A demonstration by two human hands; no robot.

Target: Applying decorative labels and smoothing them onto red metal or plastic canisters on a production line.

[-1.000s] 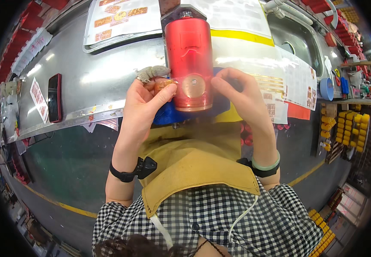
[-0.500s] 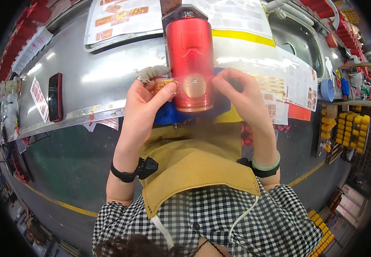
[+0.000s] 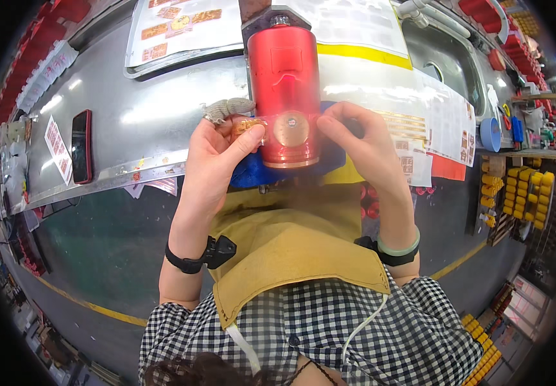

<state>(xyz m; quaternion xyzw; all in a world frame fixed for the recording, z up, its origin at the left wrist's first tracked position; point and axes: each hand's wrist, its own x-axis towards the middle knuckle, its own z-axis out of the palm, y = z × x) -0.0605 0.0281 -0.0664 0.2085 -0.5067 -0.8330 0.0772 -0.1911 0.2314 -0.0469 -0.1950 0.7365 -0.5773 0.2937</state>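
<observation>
A red metallic bottle (image 3: 283, 67) lies lengthwise before me, its silver neck pointing away, over a blue support (image 3: 246, 172). A clear film with gold decals (image 3: 252, 128) stretches across its near end, around a round gold emblem (image 3: 291, 128). At the bottle's left side my left hand (image 3: 223, 141) pinches the film between thumb and fingers, the gold part bunched at the thumb. A grey knitted cover (image 3: 228, 110) is on its fingers. My right hand (image 3: 358, 132) is closed in a pinch at the bottle's right side, where the film's other end meets the fingertips.
Decal sheets lie on a tray (image 3: 138, 72) at the back left and on the right (image 3: 445, 112). A phone (image 3: 82, 147) rests on the metal bench at left. Farther right are a sink (image 3: 445, 58), a blue bowl (image 3: 491, 135) and racks of yellow pieces (image 3: 529, 193).
The film over the bottle's near end looks slightly flatter and the round emblem shows more clearly. Both hands stay almost in the same place.
</observation>
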